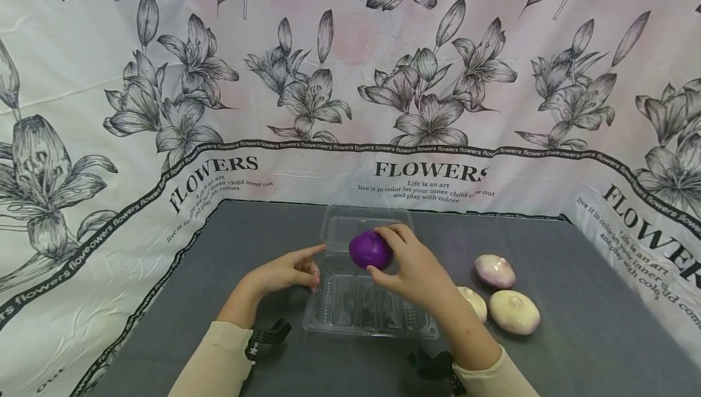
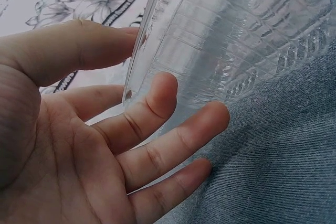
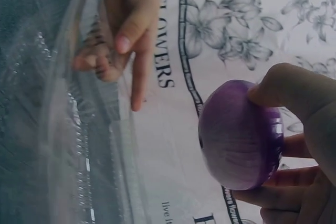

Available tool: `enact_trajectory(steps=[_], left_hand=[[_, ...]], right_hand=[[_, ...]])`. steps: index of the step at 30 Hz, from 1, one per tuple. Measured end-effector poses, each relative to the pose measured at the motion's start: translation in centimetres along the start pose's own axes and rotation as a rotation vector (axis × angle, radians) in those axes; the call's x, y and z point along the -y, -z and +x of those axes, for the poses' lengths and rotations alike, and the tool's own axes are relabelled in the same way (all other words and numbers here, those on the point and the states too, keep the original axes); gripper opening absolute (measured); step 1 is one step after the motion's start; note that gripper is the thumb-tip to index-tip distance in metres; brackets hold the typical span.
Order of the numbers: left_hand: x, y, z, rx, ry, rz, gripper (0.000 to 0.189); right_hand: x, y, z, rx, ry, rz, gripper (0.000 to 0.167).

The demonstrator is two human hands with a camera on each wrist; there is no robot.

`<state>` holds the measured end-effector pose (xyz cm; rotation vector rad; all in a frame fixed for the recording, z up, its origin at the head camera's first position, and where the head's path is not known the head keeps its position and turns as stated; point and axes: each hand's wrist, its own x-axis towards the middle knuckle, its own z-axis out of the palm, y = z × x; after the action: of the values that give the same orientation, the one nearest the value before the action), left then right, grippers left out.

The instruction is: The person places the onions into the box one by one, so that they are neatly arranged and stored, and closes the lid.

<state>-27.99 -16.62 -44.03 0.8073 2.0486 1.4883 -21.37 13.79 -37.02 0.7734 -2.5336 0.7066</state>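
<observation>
My right hand [image 1: 408,266] holds a round, glossy purple onion [image 1: 369,249] between thumb and fingers, over the clear plastic container [image 1: 372,330]. In the right wrist view the onion [image 3: 233,135] shows a paler, finely lined side. The container lies with its lid [image 1: 342,217] folded back toward the wall. At its left rim is my left hand [image 1: 285,272], with the thumb and index finger at the edge. The left wrist view shows them on the rim of the container [image 2: 210,40], while the other fingers spread loosely along its outer side.
To the right of the container, three pale onion-like vegetables sit on the grey cloth [image 1: 580,336]: a pinkish one [image 1: 495,271], a cream one [image 1: 515,312], and another [image 1: 473,302] partly hidden by my right forearm. A flower-printed curtain [image 1: 328,172] rises behind the table.
</observation>
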Motion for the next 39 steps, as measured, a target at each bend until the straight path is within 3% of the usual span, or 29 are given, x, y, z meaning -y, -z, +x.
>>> enact_trajectory(steps=[12, 26, 39], left_hand=[[0.1, 0.1, 0.0, -0.001, 0.006, -0.028, 0.079], [0.0, 0.1, 0.0, 0.000, 0.011, -0.030, 0.081], [0.1, 0.1, 0.0, 0.002, 0.014, -0.032, 0.084]], right_hand=[[0.8, -2.5, 0.2, 0.054, -0.033, -0.097, 0.065], [1.5, -6.0, -0.1, 0.184, -0.019, -0.081, 0.066], [1.0, -7.6, -0.5, 0.227, -0.053, -0.041, 0.064]])
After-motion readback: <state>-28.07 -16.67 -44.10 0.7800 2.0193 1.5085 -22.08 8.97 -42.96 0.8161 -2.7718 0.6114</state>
